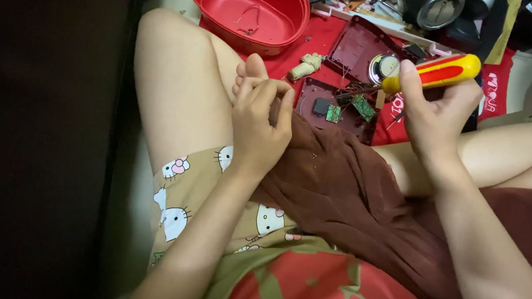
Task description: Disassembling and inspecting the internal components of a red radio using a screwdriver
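My right hand grips a screwdriver with a yellow and red handle, its shaft pointing left toward an opened dark red device case. Two small green circuit boards and loose wires lie in that case. My left hand rests loosely curled against my foot, holding nothing that I can see. A brown cloth drapes over my lap below the case.
A red plastic basin with a bit of wire inside sits at the top. The other half of the case and a round speaker lie on a red mat. Metal parts and tools crowd the top right. My bare legs flank the work spot.
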